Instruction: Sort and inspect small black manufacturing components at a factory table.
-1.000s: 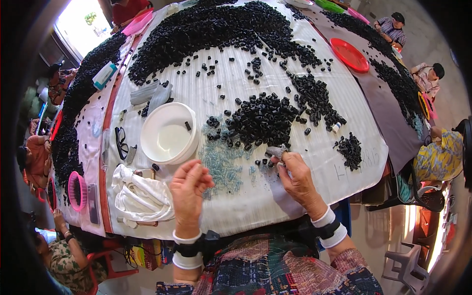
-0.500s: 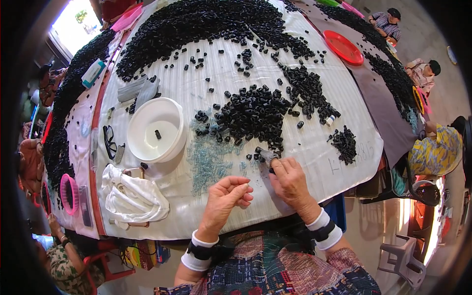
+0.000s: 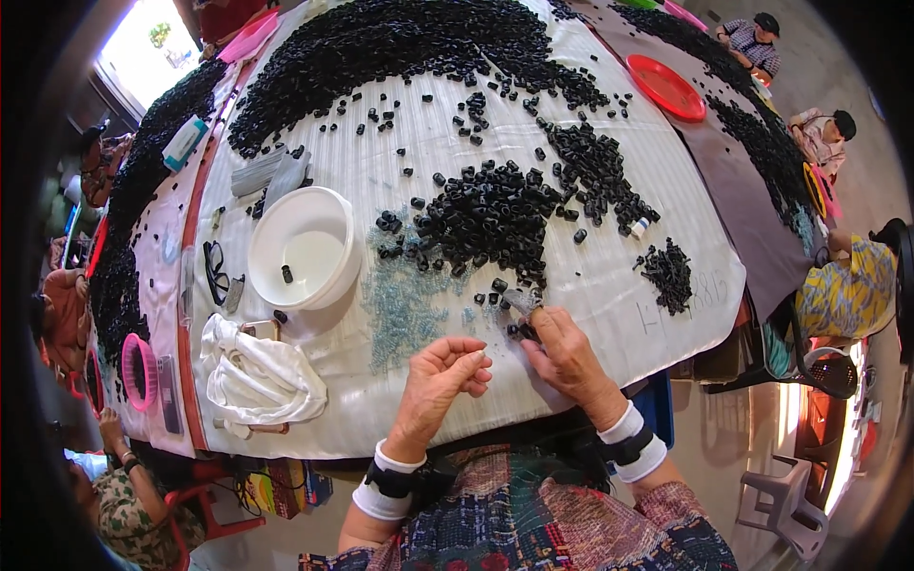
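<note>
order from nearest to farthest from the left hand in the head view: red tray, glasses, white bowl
1. White bowl, ahead-left of the left hand
2. Glasses, farther left, past the bowl
3. Red tray, far off, ahead-right

1. Showing a bowl (image 3: 317, 246) left of a heap of parts (image 3: 490, 217).
2. Showing a cloth (image 3: 259, 379) before the bowl, apparently over something flat (image 3: 263, 329).
3. Showing a separate pile (image 3: 666, 274) right of the heap.

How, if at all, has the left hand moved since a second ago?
Yes: the left hand has shifted right and down in the picture, away from the white bowl.
</note>
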The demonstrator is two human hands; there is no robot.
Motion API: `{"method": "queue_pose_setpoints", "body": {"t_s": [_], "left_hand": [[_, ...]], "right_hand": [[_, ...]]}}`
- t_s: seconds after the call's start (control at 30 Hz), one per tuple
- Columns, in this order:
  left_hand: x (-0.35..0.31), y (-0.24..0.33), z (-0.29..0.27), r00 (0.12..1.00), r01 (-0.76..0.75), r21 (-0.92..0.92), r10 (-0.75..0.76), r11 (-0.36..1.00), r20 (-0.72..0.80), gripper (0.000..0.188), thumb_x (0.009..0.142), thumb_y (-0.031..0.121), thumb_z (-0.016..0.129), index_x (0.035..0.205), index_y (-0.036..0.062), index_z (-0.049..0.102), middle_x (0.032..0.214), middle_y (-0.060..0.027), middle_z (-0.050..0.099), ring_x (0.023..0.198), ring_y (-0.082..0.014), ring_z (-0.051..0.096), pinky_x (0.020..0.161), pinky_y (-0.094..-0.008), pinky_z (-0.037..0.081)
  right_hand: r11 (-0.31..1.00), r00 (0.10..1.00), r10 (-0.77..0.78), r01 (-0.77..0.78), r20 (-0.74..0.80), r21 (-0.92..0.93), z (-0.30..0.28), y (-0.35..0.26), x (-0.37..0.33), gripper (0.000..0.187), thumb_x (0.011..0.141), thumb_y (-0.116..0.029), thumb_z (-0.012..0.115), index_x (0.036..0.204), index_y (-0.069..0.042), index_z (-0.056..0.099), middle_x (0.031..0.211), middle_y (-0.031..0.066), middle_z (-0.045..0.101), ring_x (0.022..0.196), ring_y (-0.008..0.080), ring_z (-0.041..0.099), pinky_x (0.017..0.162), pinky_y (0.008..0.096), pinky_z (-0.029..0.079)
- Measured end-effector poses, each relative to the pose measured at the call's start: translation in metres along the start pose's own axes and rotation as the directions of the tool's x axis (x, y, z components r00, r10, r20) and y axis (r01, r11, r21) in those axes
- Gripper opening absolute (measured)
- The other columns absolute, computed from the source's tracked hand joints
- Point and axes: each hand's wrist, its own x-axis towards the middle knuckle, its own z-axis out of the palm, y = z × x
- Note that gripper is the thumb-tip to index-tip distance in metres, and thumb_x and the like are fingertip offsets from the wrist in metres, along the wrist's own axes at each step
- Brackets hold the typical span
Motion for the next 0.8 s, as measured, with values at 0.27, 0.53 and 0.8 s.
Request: {"method": "queue_pose_setpoints", "body": {"t_s": [0.27, 0.53, 0.8], "left_hand": [[-0.004, 0.002, 0.006, 1.0, 0.006, -0.026, -0.005, 1.0, 0.019, 0.021, 0.089, 0.009, 0.061, 0.105, -0.0034, 0.057, 0.09, -0.0106, 0.065, 0.073, -0.0128, 0.063, 0.065, -0.0239, 0.053], [-0.004, -0.013, 0.004, 0.978, -0.095, -0.105, 0.112, 0.99, 0.173, 0.02, 0.088, 0.007, 0.063, 0.106, -0.0008, 0.058, 0.092, -0.0088, 0.066, 0.075, -0.0125, 0.064, 0.066, -0.0224, 0.053], [-0.009, -0.001, -0.005, 0.995, -0.096, -0.156, 0.09, 0.983, -0.043, 0.008, 0.088, 0.003, 0.058, 0.097, 0.0017, 0.059, 0.089, -0.0114, 0.066, 0.073, -0.0155, 0.065, 0.065, -0.0279, 0.056]], "right_hand": [[0.994, 0.998, 0.001, 0.006, -0.063, 0.111, -0.002, -0.015, -0.007, 0.047, 0.07, 0.004, 0.068, 0.115, 0.001, 0.052, 0.094, 0.0165, 0.058, 0.081, 0.0331, 0.058, 0.068, 0.0386, 0.049], [0.962, 0.971, -0.214, 0.229, -0.11, 0.152, -0.004, -0.05, -0.003, 0.046, 0.069, 0.006, 0.067, 0.113, 0.001, 0.055, 0.096, 0.0156, 0.058, 0.082, 0.033, 0.057, 0.07, 0.0381, 0.049], [0.994, 0.976, 0.056, -0.035, -0.211, 0.099, -0.003, -0.02, 0.004, 0.034, 0.07, 0.011, 0.06, 0.103, 0.002, 0.055, 0.088, 0.0151, 0.06, 0.079, 0.033, 0.058, 0.069, 0.038, 0.048]]}}
